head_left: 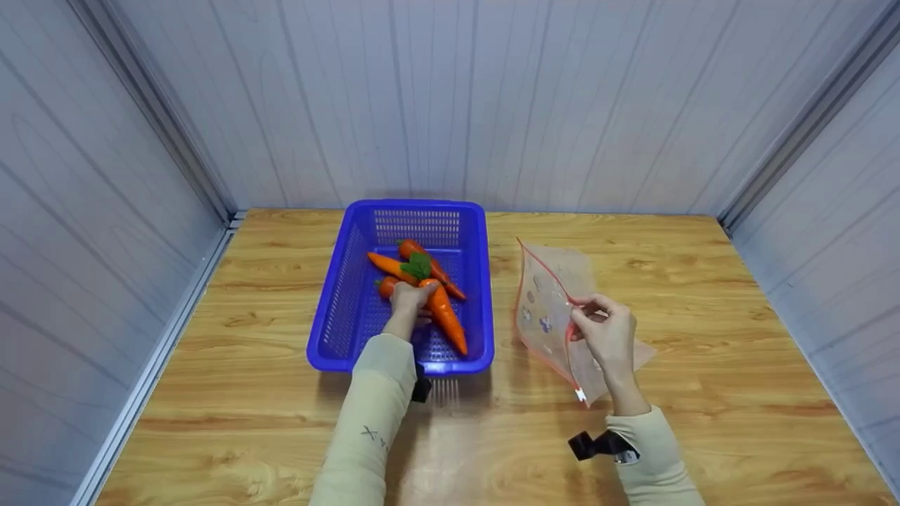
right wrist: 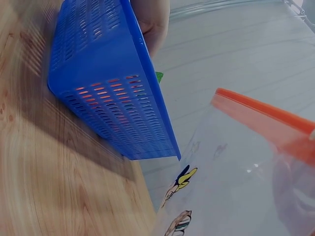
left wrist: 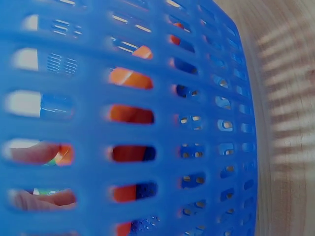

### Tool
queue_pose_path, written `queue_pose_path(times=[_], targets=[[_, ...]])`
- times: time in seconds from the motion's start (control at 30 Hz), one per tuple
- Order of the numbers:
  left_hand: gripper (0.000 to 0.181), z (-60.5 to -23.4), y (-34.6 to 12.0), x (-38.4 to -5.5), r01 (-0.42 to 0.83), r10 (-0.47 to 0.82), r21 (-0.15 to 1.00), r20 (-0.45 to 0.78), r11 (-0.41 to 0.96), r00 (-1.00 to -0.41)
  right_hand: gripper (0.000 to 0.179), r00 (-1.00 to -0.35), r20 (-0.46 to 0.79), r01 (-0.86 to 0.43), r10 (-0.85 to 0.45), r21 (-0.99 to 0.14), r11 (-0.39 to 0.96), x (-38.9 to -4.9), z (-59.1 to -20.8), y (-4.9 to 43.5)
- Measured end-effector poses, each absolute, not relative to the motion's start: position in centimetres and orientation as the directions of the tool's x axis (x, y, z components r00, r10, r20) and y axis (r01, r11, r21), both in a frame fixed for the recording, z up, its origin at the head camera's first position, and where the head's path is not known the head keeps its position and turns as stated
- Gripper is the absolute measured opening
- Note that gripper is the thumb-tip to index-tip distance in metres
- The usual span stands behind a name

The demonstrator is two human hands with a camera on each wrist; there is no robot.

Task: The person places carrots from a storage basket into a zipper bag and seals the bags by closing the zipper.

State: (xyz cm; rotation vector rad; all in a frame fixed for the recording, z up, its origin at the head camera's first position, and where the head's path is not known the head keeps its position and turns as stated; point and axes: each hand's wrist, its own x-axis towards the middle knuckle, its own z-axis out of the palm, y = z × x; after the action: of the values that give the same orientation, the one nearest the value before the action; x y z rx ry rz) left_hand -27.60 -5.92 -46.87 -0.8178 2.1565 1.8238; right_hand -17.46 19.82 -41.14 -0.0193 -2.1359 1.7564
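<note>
My left hand (head_left: 410,301) reaches into the blue plastic basket (head_left: 481,281) and grips an orange carrot (head_left: 448,320) by its thick end. Through the basket's slots in the left wrist view, parts of the fingers (left wrist: 34,154) show beside orange. Several carrots lie in the basket: one (head_left: 387,265) points left, another (head_left: 436,270) slants behind it, and a third (head_left: 386,287) is partly covered by the hand. With thumb and fingers, my right hand (head_left: 610,336) pinches the red-edged rim of a translucent zip bag (head_left: 538,302) printed with small pictures. The bag stands tilted, right of the basket.
A white slider (head_left: 580,395) sits at the near end of the bag's red zip. Basket and bag are on a wood-grain table (head_left: 267,337). Pale panel walls (head_left: 436,105) enclose its back and sides. Dark wrist mounts (head_left: 598,445) stick out at both cuffs.
</note>
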Motion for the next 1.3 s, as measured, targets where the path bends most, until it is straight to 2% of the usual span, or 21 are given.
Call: queue_pose_path(times=[0.2, 0.37, 0.53, 0.77, 0.93, 1.13, 1.3], targets=[[0.039, -46.8, -6.2, -28.0, -0.48, -0.322, 0.851, -0.404, 0.211, -0.856, 0.012, -0.934, 0.26, -0.209, 0.245, -0.954, 0.213, -17.5, -41.0, 19.6], [0.045, -46.2, -6.4, -27.9, -0.455, -0.294, 0.869, -0.391, 0.194, -0.872, 0.012, -0.935, 0.252, -0.205, 0.248, -0.958, 0.201, -17.6, -41.0, 19.5], [0.041, -44.9, -6.5, -27.7, -0.424, -0.26, 0.896, -0.381, 0.134, -0.887, 0.013, -0.933, 0.257, -0.208, 0.252, -0.956, 0.205, -17.8, -41.1, 19.6], [0.048, -42.4, -6.7, -27.3, -0.386, -0.222, 0.905, -0.344, 0.181, -0.912, 0.013, -0.932, 0.253, -0.201, 0.258, -0.956, 0.213, -18.0, -41.3, 19.7], [0.05, -40.8, -6.6, -26.7, -0.316, -0.176, 0.931, -0.285, 0.185, -0.942, 0.014, -0.935, 0.243, -0.189, 0.26, -0.958, 0.216, -18.1, -41.3, 19.7], [0.045, -39.0, -6.4, -25.5, -0.197, -0.147, 0.965, -0.173, 0.174, -0.974, 0.014, -0.936, 0.226, -0.168, 0.268, -0.96, 0.225, -18.2, -41.4, 19.6], [0.043, -38.2, -5.9, -24.1, -0.078, -0.116, 0.991, -0.066, 0.104, -0.991, 0.015, -0.937, 0.232, -0.174, 0.262, -0.958, 0.227, -18.1, -41.5, 19.5]])
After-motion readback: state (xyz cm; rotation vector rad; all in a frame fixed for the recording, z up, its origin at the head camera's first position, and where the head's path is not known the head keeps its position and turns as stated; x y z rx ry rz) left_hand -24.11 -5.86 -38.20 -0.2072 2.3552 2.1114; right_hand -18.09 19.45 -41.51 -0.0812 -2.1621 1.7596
